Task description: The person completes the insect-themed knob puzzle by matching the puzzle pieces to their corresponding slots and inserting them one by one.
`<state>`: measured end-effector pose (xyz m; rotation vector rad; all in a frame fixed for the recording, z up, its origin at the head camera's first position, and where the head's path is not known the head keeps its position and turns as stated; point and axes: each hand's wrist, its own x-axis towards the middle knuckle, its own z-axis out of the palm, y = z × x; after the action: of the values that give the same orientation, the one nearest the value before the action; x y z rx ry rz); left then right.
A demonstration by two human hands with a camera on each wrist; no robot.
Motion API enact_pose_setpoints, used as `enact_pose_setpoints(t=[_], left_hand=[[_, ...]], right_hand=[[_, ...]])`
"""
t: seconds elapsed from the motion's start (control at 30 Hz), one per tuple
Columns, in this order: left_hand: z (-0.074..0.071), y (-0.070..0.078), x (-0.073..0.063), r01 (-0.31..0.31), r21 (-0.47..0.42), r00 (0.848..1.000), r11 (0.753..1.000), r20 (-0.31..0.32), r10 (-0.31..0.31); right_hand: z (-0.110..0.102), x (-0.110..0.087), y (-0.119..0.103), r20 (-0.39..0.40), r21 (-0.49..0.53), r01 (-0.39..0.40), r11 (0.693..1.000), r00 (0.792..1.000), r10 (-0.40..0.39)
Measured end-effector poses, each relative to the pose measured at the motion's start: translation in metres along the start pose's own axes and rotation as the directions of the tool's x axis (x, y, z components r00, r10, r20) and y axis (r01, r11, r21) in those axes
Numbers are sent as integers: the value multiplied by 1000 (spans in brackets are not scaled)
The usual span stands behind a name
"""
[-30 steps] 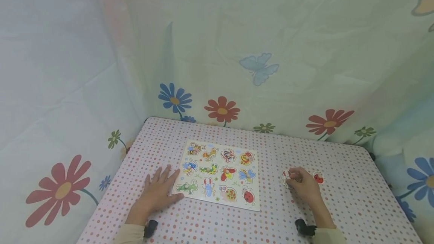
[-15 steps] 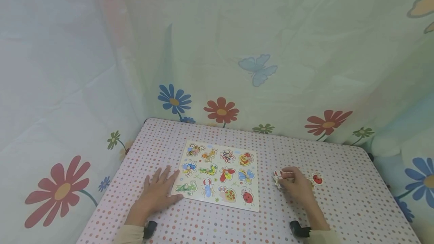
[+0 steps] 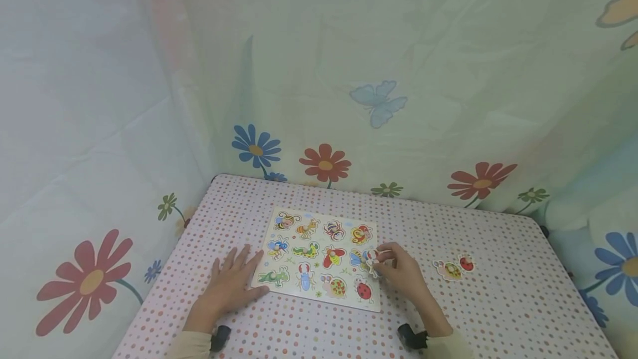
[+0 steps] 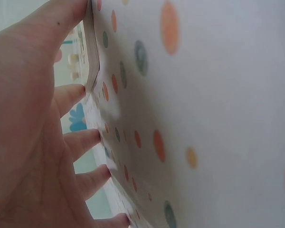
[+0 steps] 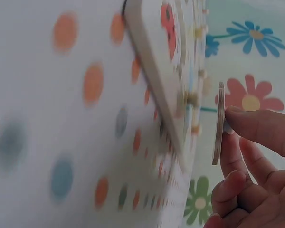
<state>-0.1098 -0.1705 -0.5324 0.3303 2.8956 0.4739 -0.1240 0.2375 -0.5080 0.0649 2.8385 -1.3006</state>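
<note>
My right hand [image 3: 401,273] pinches a red-and-white insect puzzle piece [image 3: 372,262] between thumb and fingers. That piece is over the right edge of the wooden peg puzzle board [image 3: 344,302], partly covering a blue-winged insect. In the right wrist view the piece [image 5: 219,126] is seen edge-on, apart from the board [image 5: 149,61]. My left hand [image 3: 229,287] lies with fingers spread on the table, its thumb and index finger at the board's left edge. The left wrist view shows the thumb against the board's side [image 4: 91,47]. Colourful insects in rows cover the board.
A snail puzzle piece [image 3: 451,271] and a ladybug puzzle piece [image 3: 467,262] lie on the table right of my right hand. The dotted cloth [image 3: 319,337] covers the table. A floral curtain [image 3: 428,98] rises behind its far edge.
My right hand has moved left with the red-and-white insect piece, from beside the loose pieces to the board's right edge. The snail piece has come into full view. My left hand has stayed put.
</note>
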Motion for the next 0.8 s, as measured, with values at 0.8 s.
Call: enact_pose_setpoints(t=[0.8], left_hand=[[1,-1,0,-3,6,1000,1000,-3,3]], right_hand=[[80,-2,-56,156,82,220,972,961,-230]])
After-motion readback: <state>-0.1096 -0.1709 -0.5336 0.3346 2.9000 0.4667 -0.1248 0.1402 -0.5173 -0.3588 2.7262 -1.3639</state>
